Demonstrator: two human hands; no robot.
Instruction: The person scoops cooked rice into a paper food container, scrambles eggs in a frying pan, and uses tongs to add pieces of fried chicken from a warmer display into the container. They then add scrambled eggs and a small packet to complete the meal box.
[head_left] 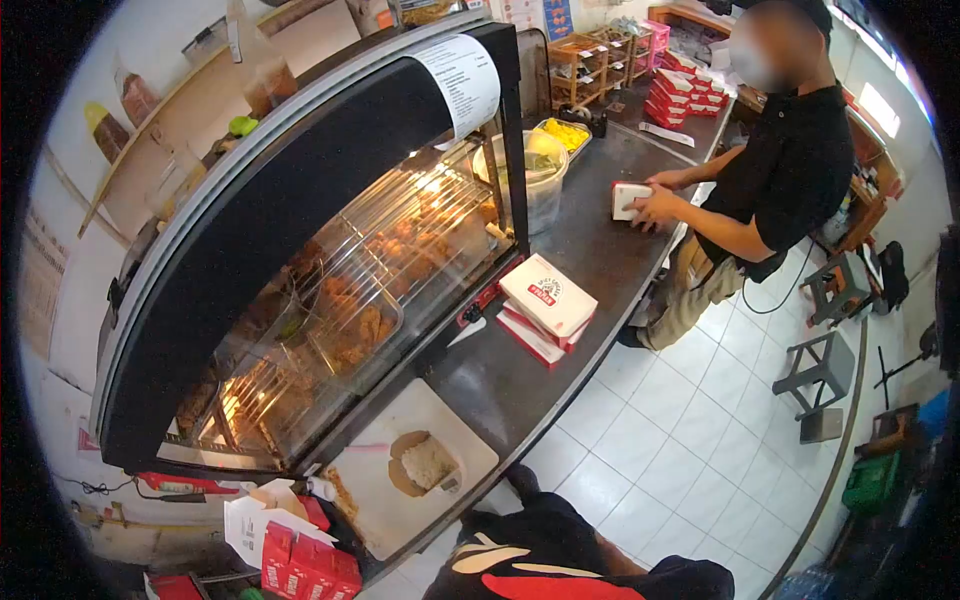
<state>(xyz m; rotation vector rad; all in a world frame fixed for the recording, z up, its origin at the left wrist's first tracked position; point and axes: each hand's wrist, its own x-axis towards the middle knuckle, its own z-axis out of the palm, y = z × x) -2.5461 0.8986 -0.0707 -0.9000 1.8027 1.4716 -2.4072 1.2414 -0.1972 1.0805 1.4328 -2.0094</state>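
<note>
Neither of my hands shows in the head view; only dark clothing with a red and cream pattern (540,560) appears at the bottom edge. Nearest to it on the counter lies a white cutting board (460,430). On the board sits an opened paper food box (408,462) with white rice (428,466) in it. Farther along, a closed white and red box (552,296) rests on top of other flat boxes (530,338).
A lit glass display warmer (340,270) with fried food fills the left. Across the counter, a co-worker (790,160) in black holds a small box (626,200). A clear bucket (540,195), stacked red boxes (672,98), grey stools (822,365) and red cartons (300,565) stand around.
</note>
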